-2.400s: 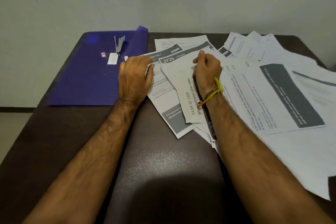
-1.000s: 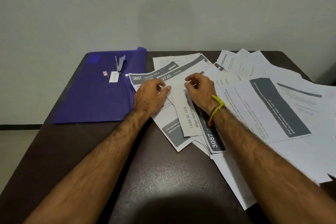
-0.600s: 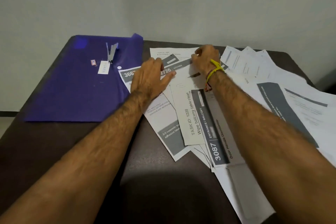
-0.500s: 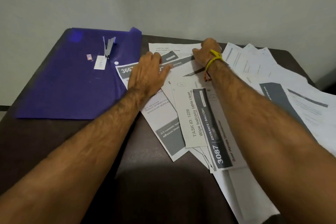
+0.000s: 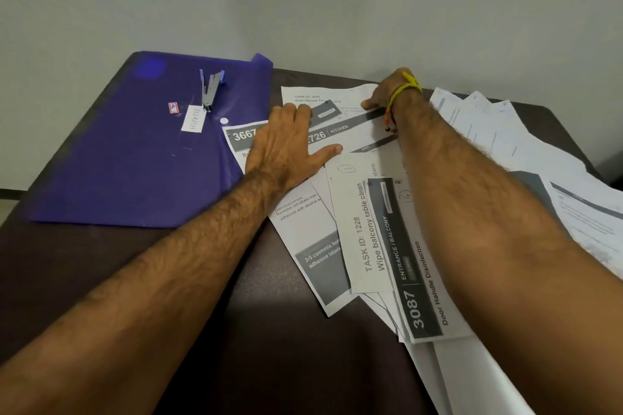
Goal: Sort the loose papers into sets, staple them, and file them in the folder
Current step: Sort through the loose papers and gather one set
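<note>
The sorting is at an early stage: loose papers (image 5: 367, 229) lie fanned across the middle and right of the table (image 5: 269, 347), none yet squared into a set. The left hand (image 5: 286, 145) lies flat, fingers spread, pinning the sheets marked 3667 and 2726; the right hand (image 5: 387, 93) reaches to the far edge, its thumb on a far sheet, but whether it pinches it I cannot tell. Best to keep the left palm firm while the right draws one sheet free, sliding rather than lifting. The blue folder (image 5: 135, 162) lies far left with the stapler (image 5: 210, 89) on it. Compared with a moment ago, the right hand has gone farther.
</note>
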